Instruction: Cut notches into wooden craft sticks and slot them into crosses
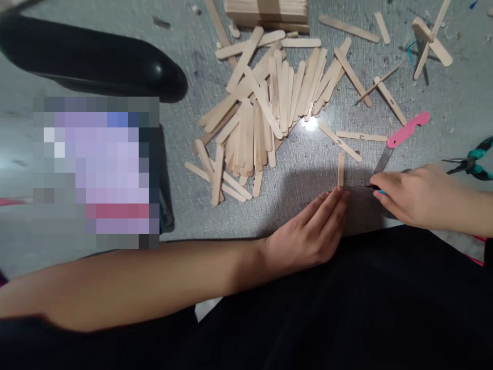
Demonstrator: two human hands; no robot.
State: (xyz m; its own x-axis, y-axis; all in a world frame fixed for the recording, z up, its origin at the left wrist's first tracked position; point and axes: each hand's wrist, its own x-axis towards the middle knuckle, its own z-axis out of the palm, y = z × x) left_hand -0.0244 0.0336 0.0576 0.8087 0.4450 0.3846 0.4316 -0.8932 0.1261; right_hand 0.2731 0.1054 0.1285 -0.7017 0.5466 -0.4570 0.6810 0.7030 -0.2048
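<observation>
My left hand (311, 231) lies flat on the grey surface, fingers stretched out together, fingertips touching the near end of a short wooden stick (341, 168). My right hand (412, 198) is closed in a pinch on a small dark tool with a blue bit (379, 190), its tip pointing toward that stick. A pink-handled knife (404, 134) lies just beyond my right hand. A big loose pile of wooden sticks (258, 110) spreads behind my left hand.
Green-handled pliers (473, 163) lie at the right edge. A stick cross (429, 38) sits at the back right, a neat stack of sticks (269, 13) at the back. A black object (92, 56) and a blurred patch fill the left. Dark cloth covers my lap.
</observation>
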